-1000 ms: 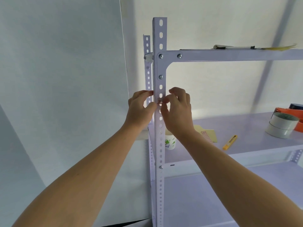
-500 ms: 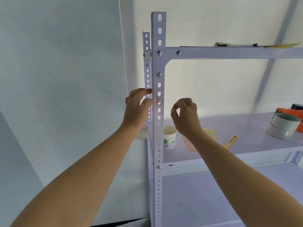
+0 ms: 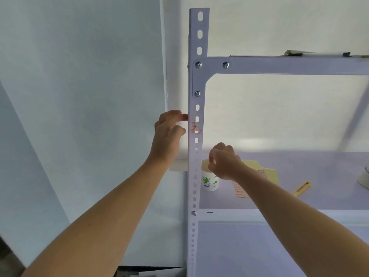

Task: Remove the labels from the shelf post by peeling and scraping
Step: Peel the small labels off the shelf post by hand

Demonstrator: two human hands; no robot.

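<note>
The white perforated shelf post [image 3: 196, 156] stands upright in the middle of the head view. Reddish label remnants [image 3: 195, 128] cling to it around one hole, below the corner bracket. My left hand [image 3: 169, 132] is at the post's left edge level with the remnants, fingers loosely curved, index fingertip touching the edge. My right hand [image 3: 224, 163] hovers over the paper cup [image 3: 209, 180] on the shelf, thumb and fingers pinched together on what seems a tiny label scrap, too small to see clearly.
On the shelf board [image 3: 299, 196] lie a yellow sheet with a pink label sheet [image 3: 241, 189] and a yellow utility knife [image 3: 301, 188]. A tape roll shows at the right edge [image 3: 364, 180]. Flat items lie on the top shelf [image 3: 295, 53]. A wall is to the left.
My right hand left the post and dropped down-right to above the cup, fingers still pinched. My left hand loosened its hold on the post. The remnants are now uncovered.
</note>
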